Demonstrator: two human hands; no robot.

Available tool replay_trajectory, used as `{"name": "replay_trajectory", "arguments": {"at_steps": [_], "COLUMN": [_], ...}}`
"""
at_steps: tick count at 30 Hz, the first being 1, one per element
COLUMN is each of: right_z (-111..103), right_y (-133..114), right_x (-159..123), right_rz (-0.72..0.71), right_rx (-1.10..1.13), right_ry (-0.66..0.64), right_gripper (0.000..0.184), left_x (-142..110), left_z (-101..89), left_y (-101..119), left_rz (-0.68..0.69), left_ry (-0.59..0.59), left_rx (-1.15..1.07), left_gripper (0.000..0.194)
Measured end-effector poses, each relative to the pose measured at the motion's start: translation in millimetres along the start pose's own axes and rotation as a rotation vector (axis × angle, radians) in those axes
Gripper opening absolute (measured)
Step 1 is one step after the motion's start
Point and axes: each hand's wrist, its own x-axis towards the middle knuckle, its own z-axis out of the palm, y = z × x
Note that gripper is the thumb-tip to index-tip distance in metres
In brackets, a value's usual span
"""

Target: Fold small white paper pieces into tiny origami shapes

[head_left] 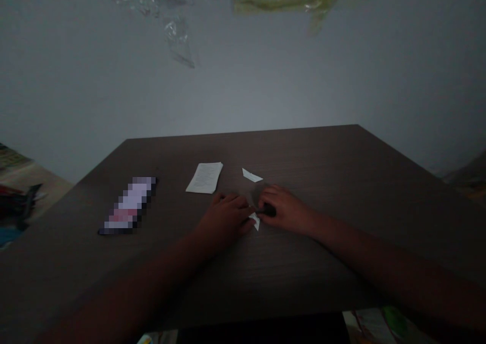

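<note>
A small piece of folded white paper (255, 222) lies on the table between my two hands, mostly covered by fingers. My left hand (227, 213) is palm down with its fingers bent together, its thumb and fingertips pressed against the paper's left side. From the right, my right hand (281, 208) curls its fingers in, thumb and forefinger meeting at the paper's edge. A dark hollow shows inside that curl. Just beyond the hands rests a folded white paper boat (251, 175), touched by neither.
A stack of printed paper sheets (205, 177) lies beyond my left hand. Farther left is a phone (131, 205) with its screen blurred. The brown table (322, 157) meets a wall (266, 81) with yellow and clear tape on it.
</note>
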Motion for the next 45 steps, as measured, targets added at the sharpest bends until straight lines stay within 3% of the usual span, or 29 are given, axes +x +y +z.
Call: {"name": "replay_trajectory", "arguments": {"at_steps": [6, 14, 20, 29, 33, 37, 41, 45], "right_z": [2, 8, 7, 9, 6, 2, -1, -3], "right_y": [-5, -15, -21, -33, -22, 1, 19, 20], "right_x": [-1, -5, -7, -12, -8, 0, 6, 7], "right_rz": [0.034, 0.085, 0.097, 0.08, 0.044, -0.015, -0.019, -0.034], "right_rx": [0.001, -0.058, -0.083, -0.076, 0.037, 0.079, 0.048, 0.034], "right_ry": [-0.004, 0.026, 0.024, 0.045, 0.079, 0.158, 0.17, 0.092], "right_gripper": [0.02, 0.027, 0.033, 0.049, 0.036, 0.013, 0.022, 0.02], "left_x": [-3, -2, -4, -5, -1, 0, -4, -5], "left_z": [9.4, 3.3, 7.7, 10.2, 19.1, 27.0, 21.9, 11.8], "left_y": [4, 10, 6, 5, -3, -9, -8, -5], "left_rz": [-0.027, -0.054, -0.017, -0.052, 0.023, 0.123, 0.157, 0.141], "left_ry": [0.056, -0.013, 0.034, 0.043, 0.065, 0.084, 0.054, 0.036], "left_rx": [-0.002, 0.062, 0.096, -0.033, -0.12, -0.233, -0.202, -0.192], "left_gripper": [0.021, 0.025, 0.024, 0.022, 0.025, 0.044, 0.04, 0.045]}}
